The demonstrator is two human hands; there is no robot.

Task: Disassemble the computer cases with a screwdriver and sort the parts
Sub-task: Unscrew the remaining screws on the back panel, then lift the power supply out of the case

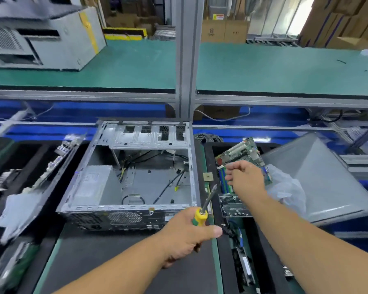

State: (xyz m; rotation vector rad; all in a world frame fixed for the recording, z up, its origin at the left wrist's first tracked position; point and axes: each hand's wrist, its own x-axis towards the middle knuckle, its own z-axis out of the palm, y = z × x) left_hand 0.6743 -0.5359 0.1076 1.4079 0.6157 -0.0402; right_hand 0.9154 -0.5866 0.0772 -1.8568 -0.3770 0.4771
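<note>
Hands over an opened computer case (134,177)

Left hand (191,232) grips a yellow-handled screwdriver (202,211), shaft tilted far-right, near the case's near-right corner; right hand (245,177), fingers loosely curled, hovers over a motherboard (240,153) at right.

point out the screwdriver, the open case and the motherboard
screwdriver (200,216): head view, on the yellow top of its handle, above the left hand's grip
case (123,207): head view, on its near top rail
motherboard (241,150): head view, on the far end of the board, beyond the right hand
</note>
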